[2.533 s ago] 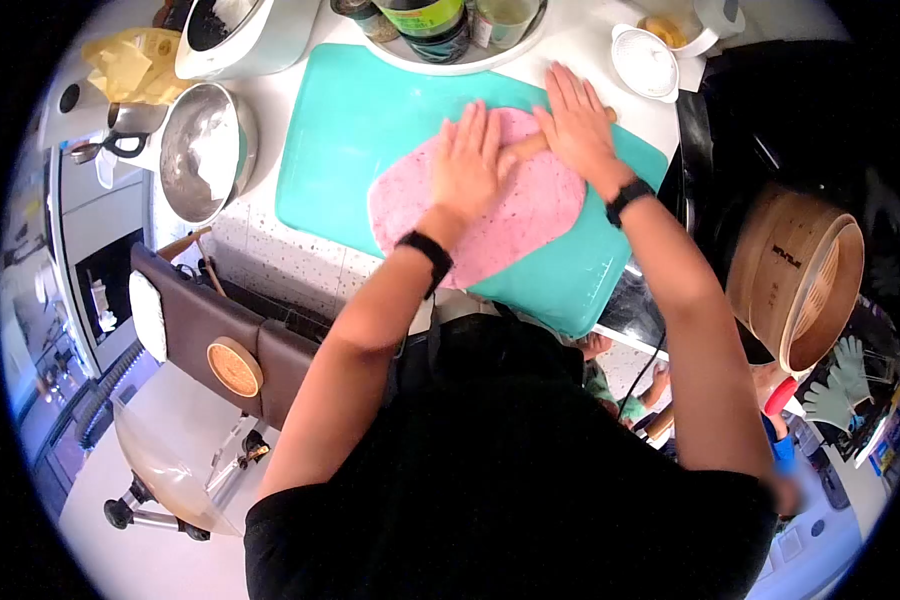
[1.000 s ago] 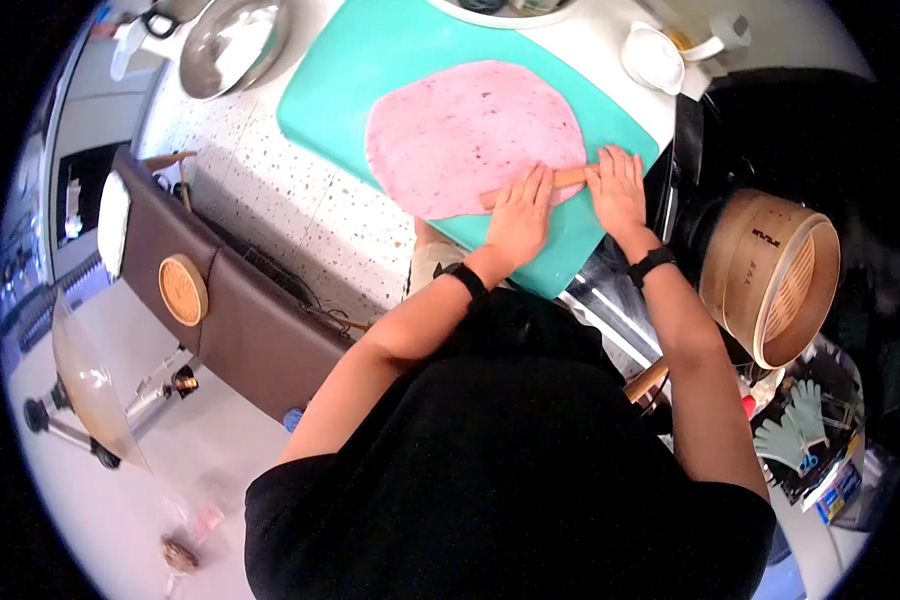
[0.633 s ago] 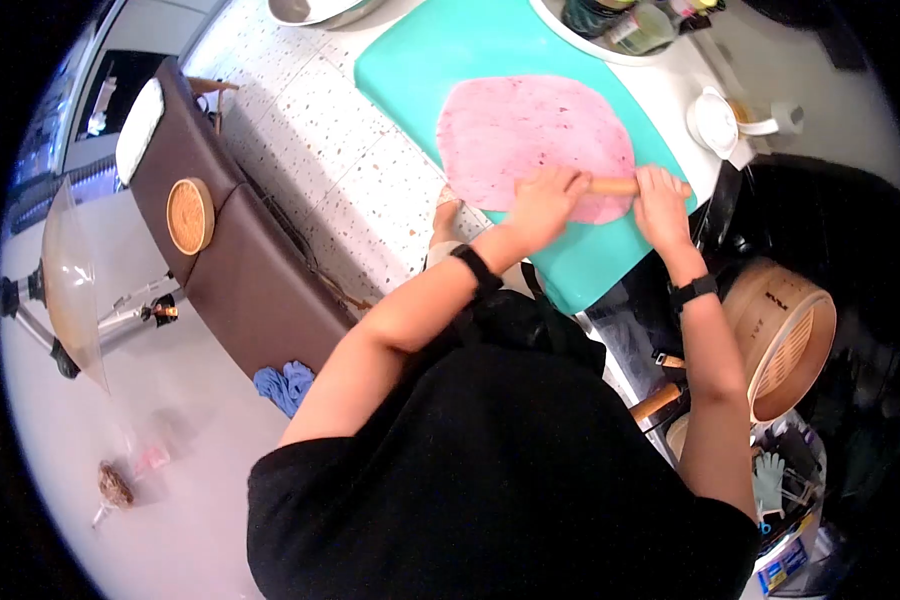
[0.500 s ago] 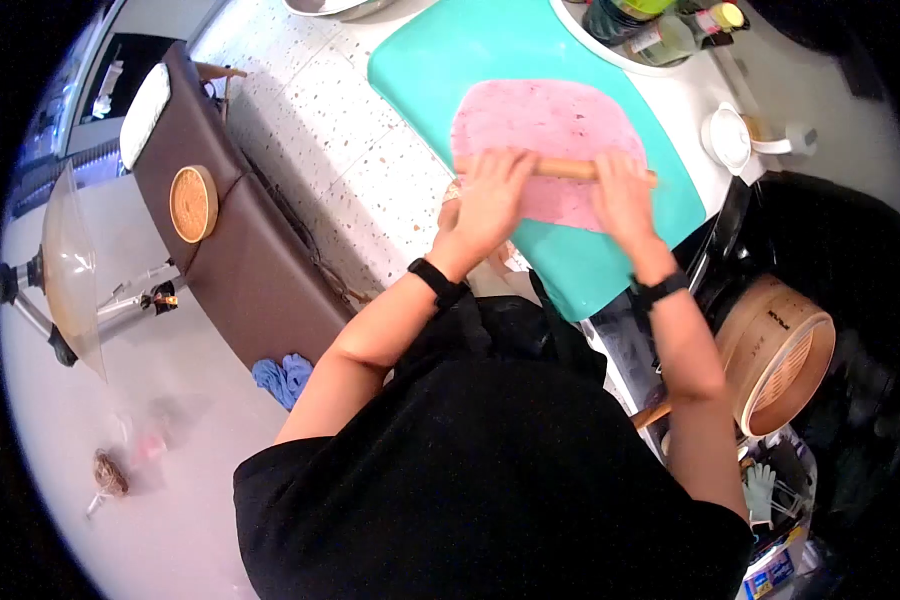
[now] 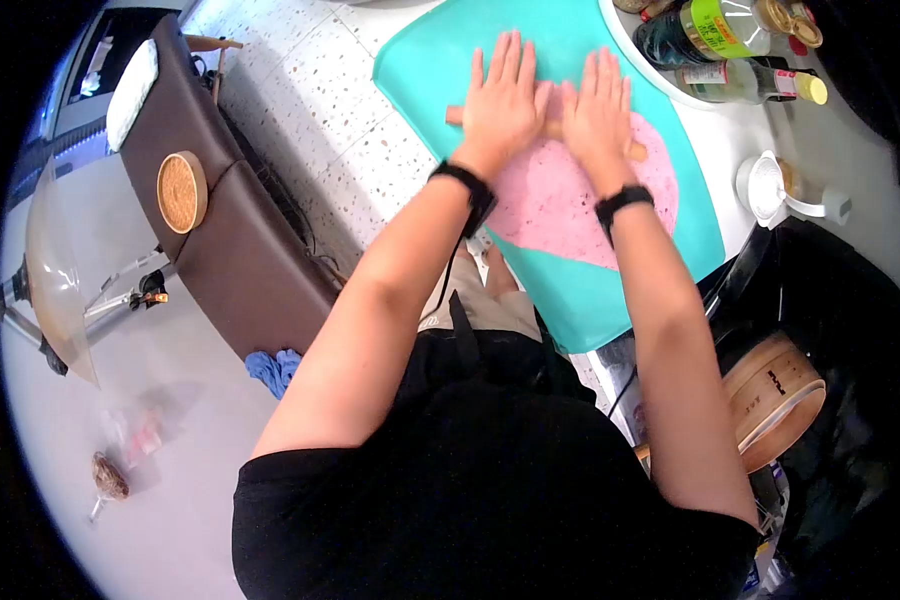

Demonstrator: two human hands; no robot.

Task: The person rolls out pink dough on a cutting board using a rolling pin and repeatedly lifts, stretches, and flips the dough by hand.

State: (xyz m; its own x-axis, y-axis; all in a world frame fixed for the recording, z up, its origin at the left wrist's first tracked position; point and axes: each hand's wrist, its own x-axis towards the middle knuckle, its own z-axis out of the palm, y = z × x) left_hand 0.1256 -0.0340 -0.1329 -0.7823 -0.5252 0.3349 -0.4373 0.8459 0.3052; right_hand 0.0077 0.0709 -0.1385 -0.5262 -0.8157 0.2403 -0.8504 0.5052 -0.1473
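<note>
A sheet of pink dough with dark specks [image 5: 555, 205] lies flat on a turquoise mat [image 5: 415, 65]. Across its far part rests a wooden rolling pin [image 5: 552, 130], mostly covered by my hands. My left hand [image 5: 505, 108] lies on the pin's left side with fingers stretched forward. On the right side, my right hand [image 5: 597, 125] presses flat, fingers extended and slightly blurred. Neither hand wraps round the pin; both palms bear on it from above. The pin's two ends stick out beyond the hands.
Several bottles [image 5: 720, 80] stand on a white round tray at the far right. A white strainer-like utensil [image 5: 765, 188] sits beside the mat. Nearer on the right is a bamboo steamer [image 5: 775, 400]. A brown bench [image 5: 240, 250] at left holds a round tan container [image 5: 181, 192].
Both hands have moved forward with the rolling pin, toward the dough's far edge. Their fingers, curled over the pin before, are now stretched out flat. The camera view has shifted slightly.
</note>
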